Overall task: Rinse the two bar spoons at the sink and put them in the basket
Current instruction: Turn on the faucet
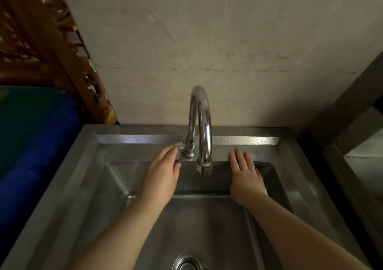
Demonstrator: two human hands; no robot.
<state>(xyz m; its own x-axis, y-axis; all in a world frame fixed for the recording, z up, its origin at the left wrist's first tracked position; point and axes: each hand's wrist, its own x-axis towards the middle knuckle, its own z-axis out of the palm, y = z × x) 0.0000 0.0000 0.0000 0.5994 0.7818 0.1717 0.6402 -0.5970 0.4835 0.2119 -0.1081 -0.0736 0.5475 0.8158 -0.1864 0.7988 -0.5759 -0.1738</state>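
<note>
A steel sink (244, 140) fills the lower view, with a chrome gooseneck faucet (204, 124) at its back ledge. My left hand (160, 176) reaches the small tap handle (178, 144) left of the faucet base, fingertips above it and thumb below. My right hand (245, 176) lies flat, fingers apart, holding nothing, its fingertips on the back ledge to the right of the spout. No water shows under the spout. No bar spoon and no basket is in view.
The drain strainer (188, 262) sits at the bottom of the basin. A concrete wall (228, 51) rises behind the sink. A blue container (39, 145) stands to the left, below carved wood (41, 41). A steel counter (364, 166) adjoins on the right.
</note>
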